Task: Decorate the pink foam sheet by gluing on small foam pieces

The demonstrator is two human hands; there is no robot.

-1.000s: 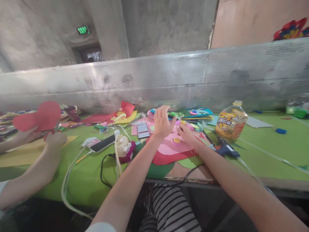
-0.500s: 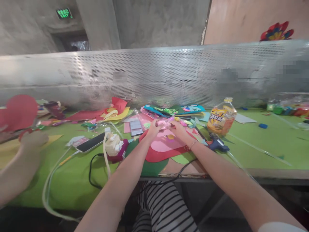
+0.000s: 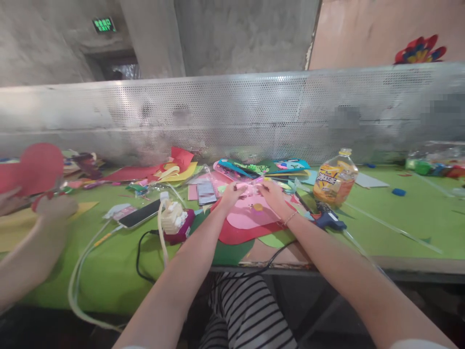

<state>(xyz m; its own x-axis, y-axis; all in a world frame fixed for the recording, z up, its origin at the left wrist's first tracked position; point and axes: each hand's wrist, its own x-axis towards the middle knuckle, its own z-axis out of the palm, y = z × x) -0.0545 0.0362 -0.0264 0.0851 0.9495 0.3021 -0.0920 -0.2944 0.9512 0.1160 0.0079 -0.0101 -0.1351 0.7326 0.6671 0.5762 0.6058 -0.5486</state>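
Note:
My left hand (image 3: 232,193) and my right hand (image 3: 271,195) are close together over the middle of the table, with fingers closed on opposite ends of a small shiny pink plastic packet (image 3: 250,187). What is inside the packet is too blurred to make out. Just below lies a pink paper cutout (image 3: 245,217) on a larger red paper shape (image 3: 236,236). A small yellow-orange piece (image 3: 257,207) sits on the pink paper. Beside my right forearm rests a dark blue glue gun (image 3: 330,220).
A drink bottle (image 3: 334,179) stands at right. To the left are a power adapter (image 3: 176,225) with cables and a phone (image 3: 141,214). Felt pieces (image 3: 286,167) lie behind my hands. A co-worker's hand (image 3: 56,206) holds red-handled scissors by red paper (image 3: 41,167).
My hands remain at nearly the same spot, still on the pink packet, with a slight shift of the fingers. The co-worker's red paper has turned a little. The view has shifted slightly.

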